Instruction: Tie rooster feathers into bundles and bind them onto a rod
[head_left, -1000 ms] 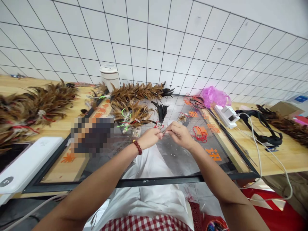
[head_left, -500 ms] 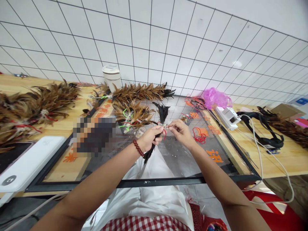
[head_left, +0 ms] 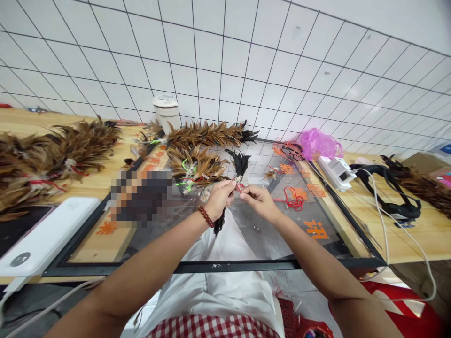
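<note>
My left hand (head_left: 219,197) grips a small bundle of black feathers (head_left: 219,223) whose tips hang below the fist. My right hand (head_left: 256,198) pinches a red thread (head_left: 241,186) at the bundle's bound end, right beside the left fingers. Both hands hover over a glass sheet with a black frame (head_left: 225,266). Another black feather tuft (head_left: 240,163) lies just beyond my hands. A loose coil of red thread (head_left: 295,201) rests on the glass to the right of my right hand.
Brown feather bundles (head_left: 206,134) lie at the back, and a larger pile (head_left: 52,155) covers the left of the wooden bench. A white cup (head_left: 166,112) stands by the tiled wall. A white power bank (head_left: 45,237) lies left; a pink bag (head_left: 319,143), white charger (head_left: 337,170) and cables lie right.
A black feather bundle now hangs from my left fist; a second ago none showed there. Both hands stayed close together, and my right hand drew the red thread at the bundle's end.
</note>
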Tool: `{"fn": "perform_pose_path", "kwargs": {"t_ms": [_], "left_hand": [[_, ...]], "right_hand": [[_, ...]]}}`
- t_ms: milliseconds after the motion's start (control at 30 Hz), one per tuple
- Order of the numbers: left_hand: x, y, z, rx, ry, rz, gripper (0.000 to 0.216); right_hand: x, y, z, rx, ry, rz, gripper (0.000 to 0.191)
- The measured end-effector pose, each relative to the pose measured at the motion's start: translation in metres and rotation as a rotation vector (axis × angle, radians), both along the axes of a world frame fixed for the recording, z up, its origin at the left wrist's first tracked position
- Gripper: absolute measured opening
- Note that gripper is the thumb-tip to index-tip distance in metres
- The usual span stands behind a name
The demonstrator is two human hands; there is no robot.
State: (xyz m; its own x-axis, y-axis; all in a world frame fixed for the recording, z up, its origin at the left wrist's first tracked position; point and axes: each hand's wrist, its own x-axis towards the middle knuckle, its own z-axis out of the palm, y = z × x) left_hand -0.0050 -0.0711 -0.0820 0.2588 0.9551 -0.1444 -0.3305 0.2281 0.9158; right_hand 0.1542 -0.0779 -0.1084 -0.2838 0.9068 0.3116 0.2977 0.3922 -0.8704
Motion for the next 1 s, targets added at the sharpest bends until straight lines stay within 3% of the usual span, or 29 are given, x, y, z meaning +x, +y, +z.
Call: {"fn": "perform_pose_path", "kwargs": {"t_ms": [200, 333, 600, 833, 900, 1000], "left_hand": [[-0.002, 0.002, 0.003, -0.033, -0.064, -0.009, 0.027], [-0.003, 0.001, 0.008, -0.060, -0.031, -0.071, 0.025], [0.002, -0.005, 0.007, 0.042, 0.139, -0.036, 0.029], [0.003, -0.002, 0.000, 0.252, 0.270, 0.062, 0.043], [0.003, -0.002, 0.000, 0.241, 0.251, 0.042, 0.040], [0.004, -0.004, 0.004, 0.102, 0.150, -0.106, 0.034]], "right_hand": [[0.004, -0.002, 0.004, -0.143, -0.017, 0.099, 0.030], [0.007, 0.000, 0.013, -0.237, 0.117, 0.028, 0.034], [0.017, 0.005, 0.021, -0.174, 0.307, -0.090, 0.037], [0.016, 0.007, 0.018, -0.227, 0.237, -0.066, 0.035], [0.015, 0.005, 0.020, -0.166, 0.239, -0.070, 0.035], [0.014, 0.002, 0.023, -0.121, 0.256, -0.009, 0.035]]}}
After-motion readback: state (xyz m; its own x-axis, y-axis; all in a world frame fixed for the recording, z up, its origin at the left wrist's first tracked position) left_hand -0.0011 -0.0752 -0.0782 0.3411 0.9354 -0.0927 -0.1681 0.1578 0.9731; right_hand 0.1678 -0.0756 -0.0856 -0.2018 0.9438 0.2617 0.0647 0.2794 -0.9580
